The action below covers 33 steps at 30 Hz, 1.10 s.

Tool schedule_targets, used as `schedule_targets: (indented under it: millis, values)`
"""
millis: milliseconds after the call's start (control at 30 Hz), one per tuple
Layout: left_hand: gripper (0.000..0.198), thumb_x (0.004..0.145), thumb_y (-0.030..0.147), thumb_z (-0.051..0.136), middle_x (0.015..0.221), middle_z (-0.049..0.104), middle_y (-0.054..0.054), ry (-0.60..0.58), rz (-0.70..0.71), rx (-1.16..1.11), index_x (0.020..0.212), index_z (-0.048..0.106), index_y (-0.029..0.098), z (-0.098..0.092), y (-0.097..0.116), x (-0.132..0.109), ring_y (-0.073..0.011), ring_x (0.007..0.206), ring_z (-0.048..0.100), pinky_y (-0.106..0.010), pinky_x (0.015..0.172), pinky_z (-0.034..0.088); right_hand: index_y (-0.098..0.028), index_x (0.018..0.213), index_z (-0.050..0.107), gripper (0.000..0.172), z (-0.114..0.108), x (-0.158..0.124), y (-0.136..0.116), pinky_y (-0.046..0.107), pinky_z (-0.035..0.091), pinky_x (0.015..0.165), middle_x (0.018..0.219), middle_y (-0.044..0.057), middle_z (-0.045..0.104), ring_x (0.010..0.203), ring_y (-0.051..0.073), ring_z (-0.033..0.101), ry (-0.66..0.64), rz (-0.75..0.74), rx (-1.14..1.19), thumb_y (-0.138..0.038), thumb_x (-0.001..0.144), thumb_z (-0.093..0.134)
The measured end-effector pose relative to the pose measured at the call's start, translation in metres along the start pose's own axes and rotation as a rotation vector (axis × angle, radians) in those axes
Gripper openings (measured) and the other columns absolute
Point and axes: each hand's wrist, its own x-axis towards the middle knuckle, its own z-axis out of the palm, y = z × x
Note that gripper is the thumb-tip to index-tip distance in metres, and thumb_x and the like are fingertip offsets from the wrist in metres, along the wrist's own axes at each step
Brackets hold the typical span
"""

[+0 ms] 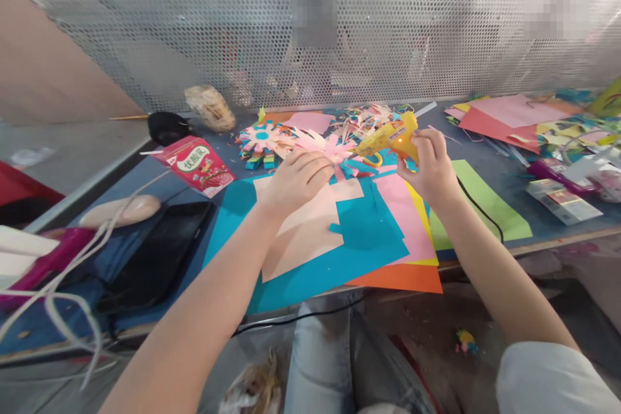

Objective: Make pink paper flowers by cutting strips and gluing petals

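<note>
My right hand point(429, 165) is wrapped round a yellow hot glue gun point(383, 141) with a small orange light lit on its side. The gun's tip points left at a pink paper flower point(334, 145) made of fringed strips. My left hand point(301, 181) is closed at the near left edge of this flower, its fingertips partly hidden behind the hand. Peach paper point(305, 251) with cut edges lies on a blue sheet point(359, 233) below the hands. Left of the flower sits another paper flower point(262, 136) in pink, peach and blue.
A red drink carton point(196, 165), a black phone point(160, 255) and a pale computer mouse point(121, 210) lie on the left. Light green paper point(485, 200) lies on the right, by a small box point(563, 200). A perforated metal screen point(412, 32) rises behind the table.
</note>
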Motion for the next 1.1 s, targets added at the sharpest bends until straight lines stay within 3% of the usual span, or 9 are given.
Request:
schedule_targets:
  millis: [300,500,667,800,967,1100]
  values:
    - [0.018,0.084,0.014,0.045,0.094,0.069,-0.007,0.010,-0.037,-0.082,0.085,0.061,0.021,0.0000,-0.0003,0.0004,-0.0205,0.095,0.062,-0.039,0.082,0.046,-0.023,0.099,0.045,0.018,-0.0013,0.0012,-0.0005,0.047,0.047,0.093,0.102,0.014,0.053,0.103,0.026,0.055,0.000,-0.028,0.027,-0.022,0.082,0.046]
    - [0.017,0.085,0.014,0.045,0.094,0.070,-0.006,0.058,0.086,0.115,0.088,0.060,0.020,-0.0005,0.0001,-0.0002,-0.0193,0.094,0.063,-0.036,0.080,0.046,-0.021,0.100,0.045,0.018,-0.0006,0.0000,0.0014,0.047,0.048,0.091,0.103,0.014,0.053,0.104,0.026,0.055,-0.013,-0.020,-0.002,-0.020,0.082,0.045]
    - [0.016,0.086,0.014,0.045,0.094,0.069,-0.006,0.078,0.078,0.149,0.090,0.059,0.020,0.0001,-0.0010,-0.0015,-0.0189,0.092,0.062,-0.035,0.080,0.045,-0.022,0.101,0.045,0.018,-0.0007,-0.0004,0.0016,0.047,0.048,0.092,0.105,0.014,0.053,0.104,0.026,0.055,-0.008,-0.033,-0.002,-0.020,0.083,0.046]
    - [0.014,0.085,0.013,0.048,0.092,0.069,-0.007,0.124,0.099,0.147,0.091,0.058,0.019,0.0003,-0.0018,-0.0019,-0.0194,0.091,0.063,-0.035,0.079,0.045,-0.020,0.102,0.047,0.020,0.0007,-0.0021,0.0013,0.046,0.049,0.090,0.104,0.014,0.053,0.104,0.026,0.055,0.030,-0.071,0.008,-0.017,0.082,0.047]
    - [0.015,0.086,0.013,0.045,0.092,0.069,-0.006,0.071,0.049,0.123,0.091,0.058,0.019,-0.0008,-0.0010,-0.0018,-0.0188,0.093,0.063,-0.035,0.080,0.045,-0.018,0.105,0.047,0.025,0.0034,-0.0033,0.0039,0.042,0.052,0.084,0.104,0.014,0.053,0.102,0.025,0.055,0.099,-0.175,-0.038,-0.013,0.081,0.048]
    - [0.013,0.085,0.012,0.047,0.092,0.069,-0.007,0.101,0.087,0.171,0.091,0.058,0.018,-0.0013,-0.0010,-0.0019,-0.0192,0.091,0.063,-0.034,0.078,0.045,-0.016,0.107,0.046,0.027,0.0027,-0.0020,0.0049,0.038,0.054,0.081,0.100,0.014,0.054,0.097,0.024,0.057,0.172,-0.262,-0.086,-0.011,0.081,0.049]
